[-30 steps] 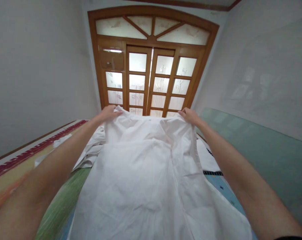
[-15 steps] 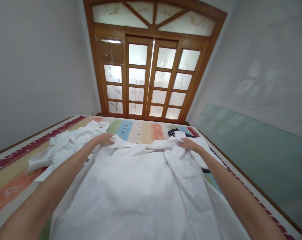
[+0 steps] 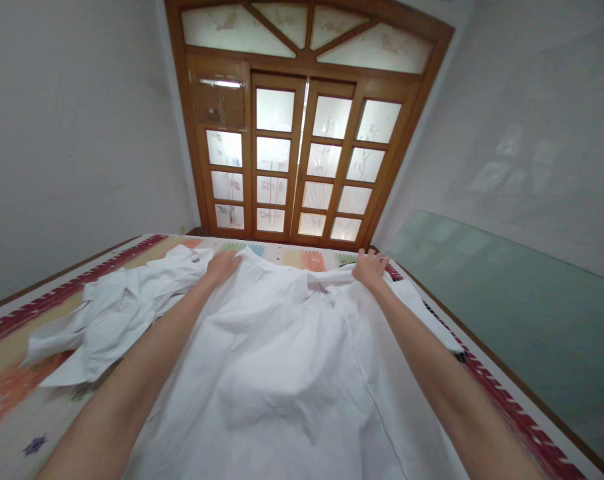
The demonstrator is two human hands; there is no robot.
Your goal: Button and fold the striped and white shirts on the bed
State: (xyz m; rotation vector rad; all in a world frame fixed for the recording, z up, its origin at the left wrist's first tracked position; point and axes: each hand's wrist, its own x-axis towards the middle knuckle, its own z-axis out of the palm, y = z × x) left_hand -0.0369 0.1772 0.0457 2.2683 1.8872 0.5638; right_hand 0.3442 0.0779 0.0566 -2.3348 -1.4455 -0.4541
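A wide white shirt (image 3: 282,347) lies spread in front of me, wrinkled in the middle, its near end running out of view. At its far left corner my left hand (image 3: 225,265) is closed on the cloth. My right hand (image 3: 371,268) rests on the far right corner, its fingers spread and stretched forward. To the left is a crumpled heap of white cloth (image 3: 117,310). Beyond my right forearm lies another white piece with dark trim (image 3: 427,313), partly covered by the shirt.
Everything lies on a patterned, multicoloured bedspread (image 3: 12,400) with dark red borders. A pale green glass panel (image 3: 512,293) leans along the right wall. Wooden doors with frosted panes (image 3: 302,160) stand at the far end.
The shirt came down from a raised, hanging position onto the bed. Both hands lowered with it, then reached farther forward. My right hand's fingers have opened from their grip.
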